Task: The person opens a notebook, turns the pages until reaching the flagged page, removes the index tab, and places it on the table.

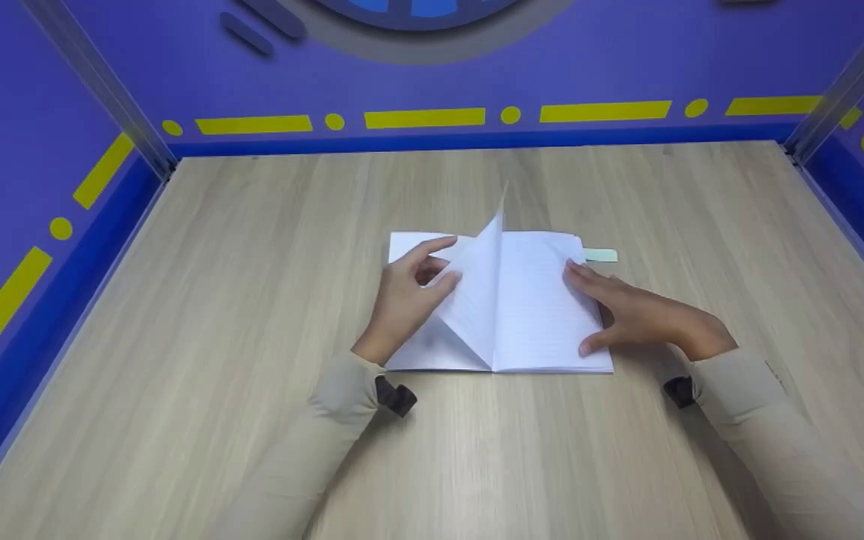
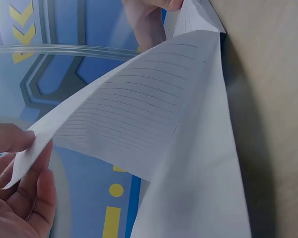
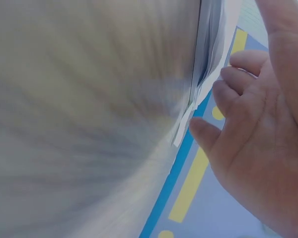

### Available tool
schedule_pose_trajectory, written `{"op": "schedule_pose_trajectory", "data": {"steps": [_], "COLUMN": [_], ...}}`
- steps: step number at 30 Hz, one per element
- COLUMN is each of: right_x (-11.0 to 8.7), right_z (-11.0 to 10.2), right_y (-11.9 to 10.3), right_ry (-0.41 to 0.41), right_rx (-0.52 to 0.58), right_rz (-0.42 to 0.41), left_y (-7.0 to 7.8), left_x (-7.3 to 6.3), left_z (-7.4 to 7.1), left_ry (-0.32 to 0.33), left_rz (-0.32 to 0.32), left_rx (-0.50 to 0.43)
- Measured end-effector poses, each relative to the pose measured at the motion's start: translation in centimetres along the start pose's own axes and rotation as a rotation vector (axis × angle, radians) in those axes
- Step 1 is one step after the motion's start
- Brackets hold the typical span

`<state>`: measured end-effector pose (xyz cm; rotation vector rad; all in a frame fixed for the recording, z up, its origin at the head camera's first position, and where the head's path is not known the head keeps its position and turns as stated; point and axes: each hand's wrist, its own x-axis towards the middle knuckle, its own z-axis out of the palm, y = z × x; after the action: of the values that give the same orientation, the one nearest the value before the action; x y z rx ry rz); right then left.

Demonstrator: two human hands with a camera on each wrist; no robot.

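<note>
An open notebook (image 1: 544, 307) with lined white pages lies on the wooden table. One lifted page (image 1: 481, 262) stands up near the spine, its lined side curving in the left wrist view. My left hand (image 1: 411, 296) pinches that page's free edge between thumb and fingers (image 2: 37, 198), above the left side. On the right page rests my right hand (image 1: 638, 315), fingertips near its outer edge and thumb lower down. In the right wrist view the right palm (image 3: 268, 139) faces the camera beside the notebook's edge, holding nothing. A pale green tab (image 1: 601, 255) sticks out at the right.
The wooden table (image 1: 252, 262) extends around the notebook on every side. Blue-purple panels (image 1: 627, 60) with yellow dashes and dots rise behind it and at both sides. A dark strap piece (image 1: 396, 396) shows on the left sleeve, another (image 1: 678, 391) on the right.
</note>
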<state>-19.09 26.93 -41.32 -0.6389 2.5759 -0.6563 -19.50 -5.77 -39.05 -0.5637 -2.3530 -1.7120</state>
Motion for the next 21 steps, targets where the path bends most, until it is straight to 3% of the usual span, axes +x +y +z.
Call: {"op": "schedule_pose_trajectory", "data": {"steps": [5, 13, 21], "right_x": [0.2, 0.2, 0.1], "right_z": [0.2, 0.4, 0.3], "right_y": [0.1, 0.1, 0.0], "right_ry": [-0.032, -0.062, -0.067], "right_rx": [0.009, -0.026, -0.041], "right_rz": [-0.009, 0.004, 0.014], "left_y": [-1.0, -2.6, -3.9], "left_x": [-0.2, -0.9, -1.5], "left_z": [-0.9, -2.0, -2.8], "left_ry": [0.022, 0.061, 0.091], "left_rz": [-0.018, -0.159, -0.247], "left_rx": [-0.005, 0.0, -0.029]}}
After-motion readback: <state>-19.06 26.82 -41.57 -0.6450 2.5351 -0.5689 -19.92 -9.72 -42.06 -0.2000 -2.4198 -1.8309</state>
